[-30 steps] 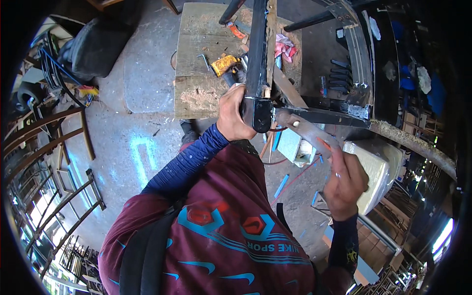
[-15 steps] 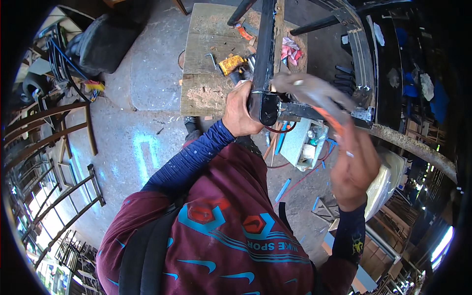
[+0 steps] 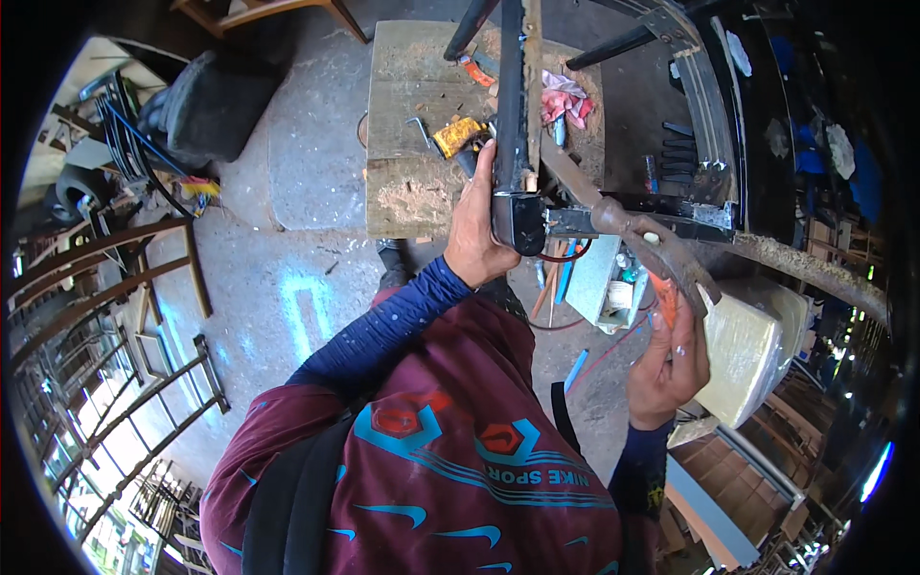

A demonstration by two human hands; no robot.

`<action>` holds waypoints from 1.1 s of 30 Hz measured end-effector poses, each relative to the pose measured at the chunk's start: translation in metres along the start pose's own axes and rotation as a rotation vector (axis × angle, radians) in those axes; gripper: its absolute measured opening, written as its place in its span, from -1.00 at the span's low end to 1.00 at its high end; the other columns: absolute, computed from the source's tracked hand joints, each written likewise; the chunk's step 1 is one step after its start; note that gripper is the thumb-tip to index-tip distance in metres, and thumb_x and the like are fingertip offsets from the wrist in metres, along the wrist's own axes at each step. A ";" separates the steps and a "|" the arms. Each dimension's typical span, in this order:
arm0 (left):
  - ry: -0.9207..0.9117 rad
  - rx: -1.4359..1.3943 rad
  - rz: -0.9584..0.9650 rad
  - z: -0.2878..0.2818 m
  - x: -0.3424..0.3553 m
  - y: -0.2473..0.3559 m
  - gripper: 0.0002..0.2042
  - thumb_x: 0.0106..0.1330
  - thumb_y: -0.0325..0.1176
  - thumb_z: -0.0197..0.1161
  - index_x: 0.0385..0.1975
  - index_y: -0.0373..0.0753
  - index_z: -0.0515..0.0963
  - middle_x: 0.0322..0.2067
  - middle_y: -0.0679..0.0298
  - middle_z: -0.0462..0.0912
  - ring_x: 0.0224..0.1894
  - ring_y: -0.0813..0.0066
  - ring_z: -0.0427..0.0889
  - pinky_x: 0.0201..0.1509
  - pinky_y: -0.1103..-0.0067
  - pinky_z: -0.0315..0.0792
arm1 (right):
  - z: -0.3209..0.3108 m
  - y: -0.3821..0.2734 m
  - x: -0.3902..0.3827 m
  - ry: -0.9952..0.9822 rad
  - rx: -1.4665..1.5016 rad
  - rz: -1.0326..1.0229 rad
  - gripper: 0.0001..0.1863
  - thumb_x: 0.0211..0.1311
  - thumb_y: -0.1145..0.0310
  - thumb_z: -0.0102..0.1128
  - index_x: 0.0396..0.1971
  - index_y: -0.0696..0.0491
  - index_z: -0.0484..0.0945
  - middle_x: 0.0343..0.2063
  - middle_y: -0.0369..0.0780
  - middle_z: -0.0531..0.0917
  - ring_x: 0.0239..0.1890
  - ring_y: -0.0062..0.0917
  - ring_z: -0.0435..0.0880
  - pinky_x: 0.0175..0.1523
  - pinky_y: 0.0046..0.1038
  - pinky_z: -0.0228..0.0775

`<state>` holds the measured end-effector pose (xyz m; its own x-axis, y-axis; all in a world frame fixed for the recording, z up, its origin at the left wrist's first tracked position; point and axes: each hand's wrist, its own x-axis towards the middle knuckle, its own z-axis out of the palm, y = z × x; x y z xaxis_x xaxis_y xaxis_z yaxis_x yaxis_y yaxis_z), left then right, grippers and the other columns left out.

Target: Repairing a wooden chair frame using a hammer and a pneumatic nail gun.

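Observation:
My left hand is wrapped round the corner of a black wooden chair frame, its thumb lying along the upright rail. A small pale wooden piece sticks out at the joint beside that corner. In my right hand is a claw hammer, gripped by its orange handle. The worn metal head hangs above the frame's short crossbar; whether it touches the wood I cannot tell. The hammer hides part of that crossbar.
Under the frame stands a wooden worktable with sawdust, a yellow power tool and a pink-white rag. An open pale box of bottles sits on the floor. A plastic-wrapped cushion lies right; chair frames stand left.
My right hand has moved down and slightly left, and the hammer, blurred before, is now sharper. My left hand stays on the frame, its thumb now extended upward along the rail.

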<state>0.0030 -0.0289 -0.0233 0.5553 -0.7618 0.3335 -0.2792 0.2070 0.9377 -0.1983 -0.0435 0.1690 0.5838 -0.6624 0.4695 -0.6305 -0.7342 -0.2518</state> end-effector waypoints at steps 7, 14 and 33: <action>-0.163 0.056 -0.043 -0.009 -0.002 0.003 0.08 0.04 -0.59 0.30 0.53 -0.23 -0.31 -0.19 0.27 0.56 -0.21 0.46 0.58 -0.02 0.57 0.51 | 0.003 0.010 -0.062 0.000 0.146 0.182 -0.61 0.29 0.65 0.15 0.12 0.26 0.53 -0.23 0.02 0.66 -0.26 -0.18 0.68 -0.19 -0.33 0.49; -0.164 0.164 0.115 -0.016 0.000 -0.001 0.06 -0.01 -0.60 0.25 0.49 -0.30 -0.31 0.19 -0.09 0.45 0.18 0.03 0.54 0.26 0.40 0.41 | 0.023 0.014 -0.100 -0.047 0.358 0.293 -0.58 0.30 0.60 0.18 0.17 0.16 0.54 -0.30 -0.04 0.67 -0.31 -0.21 0.66 -0.21 -0.31 0.47; -0.004 -0.175 0.068 0.011 -0.007 -0.017 -0.17 0.01 -0.58 0.30 0.34 -0.38 0.02 0.03 -0.12 0.52 0.12 -0.01 0.56 0.21 0.36 0.41 | 0.026 -0.042 -0.074 0.228 0.231 0.396 -0.62 0.34 0.45 0.25 0.08 0.32 0.53 -0.11 0.05 0.70 -0.16 -0.26 0.72 -0.03 -0.31 0.55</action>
<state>-0.0049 -0.0338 -0.0426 0.5365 -0.7447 0.3969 -0.1755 0.3616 0.9157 -0.2020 0.0322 0.1232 0.1800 -0.8659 0.4666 -0.6364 -0.4642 -0.6160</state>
